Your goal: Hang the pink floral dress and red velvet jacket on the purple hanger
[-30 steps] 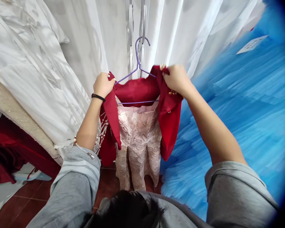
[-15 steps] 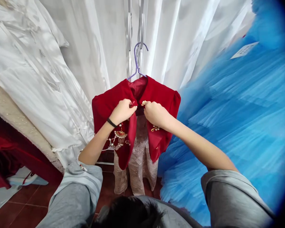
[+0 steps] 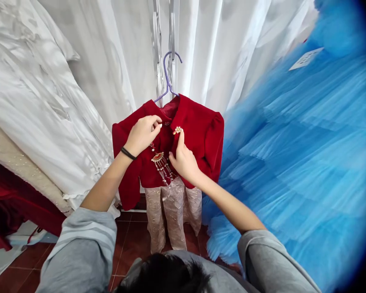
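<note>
A red velvet jacket (image 3: 190, 118) hangs on a purple wire hanger (image 3: 167, 77), its front panels close together. At the collar on the left side, my left hand (image 3: 144, 132) is closed, thumb and fingers bent together against the jacket front; its fingertips partly hide what they pinch. Beneath it dangles a fan-shaped ornament (image 3: 158, 158) with beaded tassels. My right hand (image 3: 185, 162) has the index finger stretched up to a gold, pearl-like flower ornament (image 3: 177, 130) on the right front edge. Its thumb is apart, and its other fingers are curled.
Pale patterned cloth (image 3: 173, 207) hangs below the jacket. White garments (image 3: 45, 106) hang on the left, and a layered blue tulle dress (image 3: 295, 154) fills the right. White drapery (image 3: 192, 49) stands behind. The floor is red tile (image 3: 131, 244).
The jacket fronts, earlier held apart with lining showing, now hang nearly together. My right hand has let go of the edge and extends its index finger. The tassel ornament now hangs nearer the middle.
</note>
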`<action>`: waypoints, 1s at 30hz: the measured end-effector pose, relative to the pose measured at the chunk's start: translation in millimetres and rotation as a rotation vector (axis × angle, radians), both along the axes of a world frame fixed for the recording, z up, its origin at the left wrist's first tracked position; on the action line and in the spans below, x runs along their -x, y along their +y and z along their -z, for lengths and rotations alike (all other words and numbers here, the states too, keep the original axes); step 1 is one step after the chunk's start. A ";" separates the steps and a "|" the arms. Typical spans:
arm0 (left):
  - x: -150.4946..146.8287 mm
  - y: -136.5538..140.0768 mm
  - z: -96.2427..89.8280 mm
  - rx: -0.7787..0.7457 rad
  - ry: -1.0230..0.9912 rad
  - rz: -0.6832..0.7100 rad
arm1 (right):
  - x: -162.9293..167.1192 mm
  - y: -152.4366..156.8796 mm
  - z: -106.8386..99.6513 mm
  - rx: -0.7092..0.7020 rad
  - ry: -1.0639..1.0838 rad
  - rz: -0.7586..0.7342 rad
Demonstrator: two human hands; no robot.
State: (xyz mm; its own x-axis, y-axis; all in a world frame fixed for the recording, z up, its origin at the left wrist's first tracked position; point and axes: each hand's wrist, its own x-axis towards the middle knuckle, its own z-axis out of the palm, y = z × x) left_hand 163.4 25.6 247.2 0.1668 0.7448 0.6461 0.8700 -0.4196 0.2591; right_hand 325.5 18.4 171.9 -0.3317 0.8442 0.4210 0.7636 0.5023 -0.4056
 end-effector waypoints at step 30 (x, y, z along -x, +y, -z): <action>11.4 -15.0 80.7 -0.003 -0.293 0.072 | -111.3 26.2 208.6 0.395 1.200 0.020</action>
